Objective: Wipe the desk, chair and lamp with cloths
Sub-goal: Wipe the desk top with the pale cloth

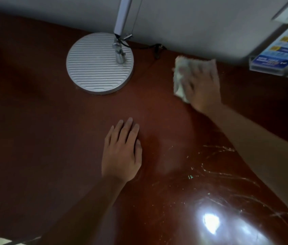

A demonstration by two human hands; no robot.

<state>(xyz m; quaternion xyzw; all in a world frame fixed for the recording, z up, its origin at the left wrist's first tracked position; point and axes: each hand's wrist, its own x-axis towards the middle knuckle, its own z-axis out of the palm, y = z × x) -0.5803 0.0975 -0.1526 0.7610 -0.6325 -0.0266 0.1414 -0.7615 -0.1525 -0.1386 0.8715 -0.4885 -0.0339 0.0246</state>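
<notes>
Right hand (201,84) pressing a pale crumpled cloth (180,76) on the glossy reddish-brown tabletop (51,138), fingers blurred; left hand (122,152) flat, fingers straight; ribbed round lamp base (99,64) near

The surface (51,138) was a dark reddish-brown wood with a glossy finish, marked by pale scratches and a bright glare toward its near right part. A pale, crumpled cloth (180,76) lay flat on it near the far edge, right of centre, blurred and partly covered by the right hand (201,85) pressing down on it. The lamp (100,62) stood close to the far edge, left of the cloth and apart from it: a round, silver, ribbed base with a metal joint and a pale arm rising upward, a dark cord trailing along the far edge.
</notes>
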